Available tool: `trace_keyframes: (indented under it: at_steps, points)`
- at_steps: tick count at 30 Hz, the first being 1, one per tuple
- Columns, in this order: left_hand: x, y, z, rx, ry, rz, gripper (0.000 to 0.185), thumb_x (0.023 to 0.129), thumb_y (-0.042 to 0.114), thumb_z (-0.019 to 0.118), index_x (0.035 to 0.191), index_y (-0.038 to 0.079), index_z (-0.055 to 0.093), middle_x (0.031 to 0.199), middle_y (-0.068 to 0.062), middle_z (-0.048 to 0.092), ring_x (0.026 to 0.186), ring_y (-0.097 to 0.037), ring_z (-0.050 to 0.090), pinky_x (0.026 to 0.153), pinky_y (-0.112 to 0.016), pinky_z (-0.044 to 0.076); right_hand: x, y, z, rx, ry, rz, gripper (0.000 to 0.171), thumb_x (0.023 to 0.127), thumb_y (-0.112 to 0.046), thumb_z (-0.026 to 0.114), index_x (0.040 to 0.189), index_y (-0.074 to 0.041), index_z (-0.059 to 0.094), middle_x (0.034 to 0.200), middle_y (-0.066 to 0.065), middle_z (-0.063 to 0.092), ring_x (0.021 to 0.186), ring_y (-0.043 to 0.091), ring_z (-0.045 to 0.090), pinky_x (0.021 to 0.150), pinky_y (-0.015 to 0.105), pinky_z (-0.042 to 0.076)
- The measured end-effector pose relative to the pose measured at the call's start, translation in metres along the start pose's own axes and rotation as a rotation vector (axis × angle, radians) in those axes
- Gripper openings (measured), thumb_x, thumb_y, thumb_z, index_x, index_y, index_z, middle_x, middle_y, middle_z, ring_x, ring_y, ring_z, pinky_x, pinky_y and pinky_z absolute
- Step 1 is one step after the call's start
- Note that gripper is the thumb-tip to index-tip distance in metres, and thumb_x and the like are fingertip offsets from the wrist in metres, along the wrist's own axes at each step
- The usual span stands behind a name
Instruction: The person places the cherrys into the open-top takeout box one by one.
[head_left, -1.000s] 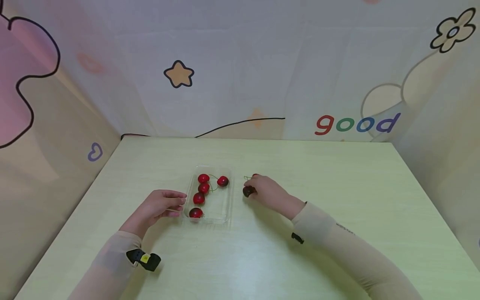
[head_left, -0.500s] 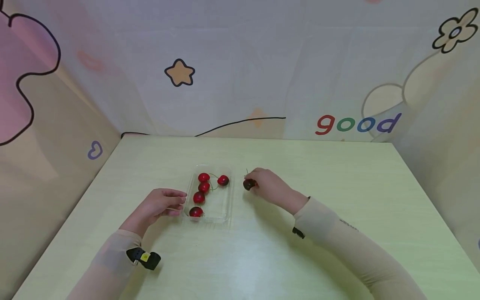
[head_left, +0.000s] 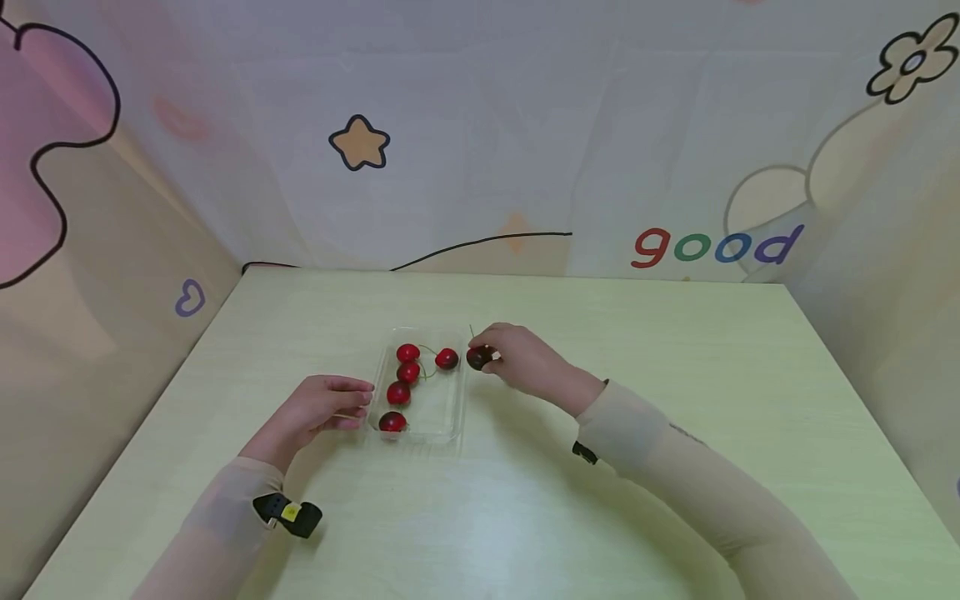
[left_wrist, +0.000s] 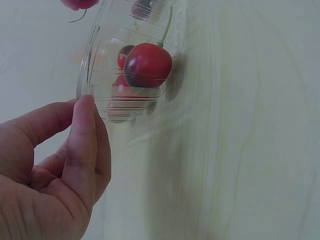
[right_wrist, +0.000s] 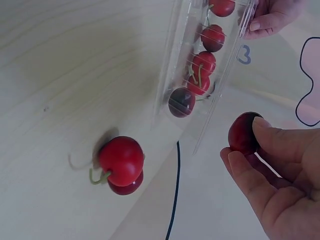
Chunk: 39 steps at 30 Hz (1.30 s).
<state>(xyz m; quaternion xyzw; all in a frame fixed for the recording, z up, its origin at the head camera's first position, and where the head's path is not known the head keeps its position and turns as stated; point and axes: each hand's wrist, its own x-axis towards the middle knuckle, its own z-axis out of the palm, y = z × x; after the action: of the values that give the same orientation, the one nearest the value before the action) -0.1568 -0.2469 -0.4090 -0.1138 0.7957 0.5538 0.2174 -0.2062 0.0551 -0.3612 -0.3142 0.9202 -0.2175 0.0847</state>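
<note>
While the left hand point(head_left: 324, 410) rests on the pale green desk point(head_left: 675, 375) with its fingertips against the near left rim of the clear, shallow plastic tray point(head_left: 448, 408), seemingly to steady the light tray, the right hand point(head_left: 517, 358) holds a dark red cherry with a thin stem point(head_left: 478, 357) pinched between thumb and fingertips, just beside the tray's far right corner. The left wrist view shows the left thumb point(left_wrist: 85, 145) laid against the tray's rim point(left_wrist: 82, 85), the other fingers loosely curled under; I judge it pinches the edge lightly rather than gripping hard. In the right wrist view the right hand's fingertips point(right_wrist: 265, 135) close round the dark cherry point(right_wrist: 244, 133), lifted off the desk.

Five bright red cherries point(head_left: 398, 392) lie inside the tray, stems tangled among them. One more red cherry point(right_wrist: 121, 161) sits on the desk, apart from the tray, seen only from the right wrist. Behind stands a pastel backdrop with a star and the word "good" point(head_left: 716, 247).
</note>
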Motion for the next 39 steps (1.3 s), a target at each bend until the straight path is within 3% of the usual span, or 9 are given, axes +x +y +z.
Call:
trace_keyframes:
  at_steps: [16, 33, 39]
  points:
    - [-0.002, 0.001, -0.003, -0.016, -0.015, 0.015, 0.042, 0.103, 0.014, 0.061, 0.138, -0.009, 0.056, 0.105, -0.004, 0.074, 0.081, -0.009, 0.067, 0.070, -0.020, 0.061, 0.018, -0.022, 0.004, 0.024, -0.099, 0.009, 0.035, 0.095, -0.003, 0.069, 0.130, -0.004, 0.069, 0.130, 0.014, 0.069, 0.119, 0.028, 0.064, 0.108, 0.040, 0.054]
    - [-0.002, 0.004, -0.001, -0.004, -0.006, -0.005, 0.041, 0.103, 0.014, 0.061, 0.137, -0.008, 0.058, 0.107, -0.006, 0.073, 0.081, -0.010, 0.066, 0.071, -0.019, 0.061, 0.047, -0.020, 0.016, -0.010, -0.207, 0.009, 0.032, 0.094, -0.001, 0.069, 0.127, -0.002, 0.069, 0.128, 0.015, 0.069, 0.117, 0.029, 0.063, 0.112, 0.040, 0.051]
    - [-0.002, 0.003, -0.001, -0.002, -0.006, -0.006, 0.041, 0.103, 0.014, 0.061, 0.137, -0.008, 0.058, 0.106, -0.005, 0.073, 0.081, -0.010, 0.067, 0.071, -0.019, 0.061, 0.054, -0.019, 0.018, -0.038, -0.246, -0.027, 0.025, 0.095, -0.001, 0.069, 0.119, -0.002, 0.072, 0.120, 0.013, 0.072, 0.105, 0.025, 0.062, 0.106, 0.038, 0.054]
